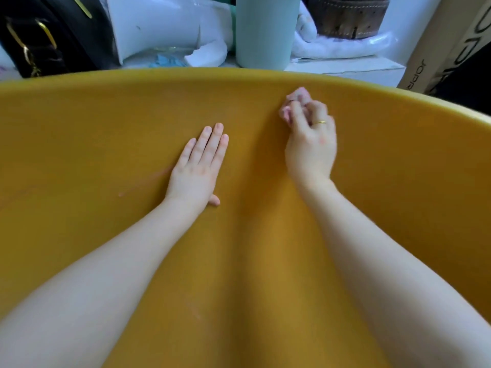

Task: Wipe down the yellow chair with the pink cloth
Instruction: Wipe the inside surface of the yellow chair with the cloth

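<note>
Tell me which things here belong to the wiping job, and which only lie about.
For the job: yellow chair; pink cloth; right hand; left hand.
Lying about: black bag; pale green cylinder; cardboard box.

The broad curved surface of the yellow chair (106, 134) lies open to the left of the left hand (198, 166), to the right of the right hand (310, 144), and in the strip between the two forearms. Just beyond the chair's upper rim, passage is blocked by a pale green cylinder (267, 30), a black bag (45, 35), white wrapped items (159, 25) and a cardboard box (435, 54).
</note>
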`<state>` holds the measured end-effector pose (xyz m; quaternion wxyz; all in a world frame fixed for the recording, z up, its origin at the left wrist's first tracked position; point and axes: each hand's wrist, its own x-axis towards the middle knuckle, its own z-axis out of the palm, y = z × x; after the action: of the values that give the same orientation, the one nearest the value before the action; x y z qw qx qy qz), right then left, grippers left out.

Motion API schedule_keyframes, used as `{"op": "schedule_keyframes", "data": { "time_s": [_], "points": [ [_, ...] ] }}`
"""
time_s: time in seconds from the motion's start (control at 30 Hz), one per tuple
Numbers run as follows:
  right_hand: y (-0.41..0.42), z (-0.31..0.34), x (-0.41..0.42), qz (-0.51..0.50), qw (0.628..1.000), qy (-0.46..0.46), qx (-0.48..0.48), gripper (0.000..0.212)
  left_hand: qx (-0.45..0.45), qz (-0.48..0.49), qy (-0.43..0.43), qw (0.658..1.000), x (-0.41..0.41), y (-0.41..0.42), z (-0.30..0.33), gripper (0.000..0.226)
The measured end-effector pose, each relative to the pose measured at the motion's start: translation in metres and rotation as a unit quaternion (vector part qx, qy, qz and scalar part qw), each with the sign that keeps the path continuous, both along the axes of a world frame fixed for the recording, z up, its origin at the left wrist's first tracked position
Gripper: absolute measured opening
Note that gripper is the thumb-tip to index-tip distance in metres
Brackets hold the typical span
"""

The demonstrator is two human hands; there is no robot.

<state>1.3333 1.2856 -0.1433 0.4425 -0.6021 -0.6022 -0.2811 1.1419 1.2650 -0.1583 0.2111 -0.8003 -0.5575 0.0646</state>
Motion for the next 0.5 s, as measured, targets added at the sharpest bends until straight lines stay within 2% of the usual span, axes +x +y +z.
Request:
{"op": "schedule_keyframes", "data": {
  "time_s": [0.13,0.3,0.37,0.5],
  "points": [
    [0.005,-0.009,-0.056,0.075,0.996,-0.041,-0.009,0.030,0.010,0.004,-0.008,1.000,0.000,0.001,-0.004,0.131],
    [0.001,0.008,-0.044,0.164,0.963,-0.202,-0.072,0.037,-0.003,0.012,-0.010,1.000,0.002,-0.004,0.002,0.127],
    [0.000,0.026,-0.021,0.141,0.958,-0.238,-0.075,0.037,-0.003,0.009,-0.016,1.000,0.003,-0.006,0.004,0.129],
    [-0.015,0.045,0.039,-0.008,0.975,-0.218,-0.030,0.035,-0.005,0.005,-0.011,1.000,0.000,-0.008,0.004,0.129]
  ]
}}
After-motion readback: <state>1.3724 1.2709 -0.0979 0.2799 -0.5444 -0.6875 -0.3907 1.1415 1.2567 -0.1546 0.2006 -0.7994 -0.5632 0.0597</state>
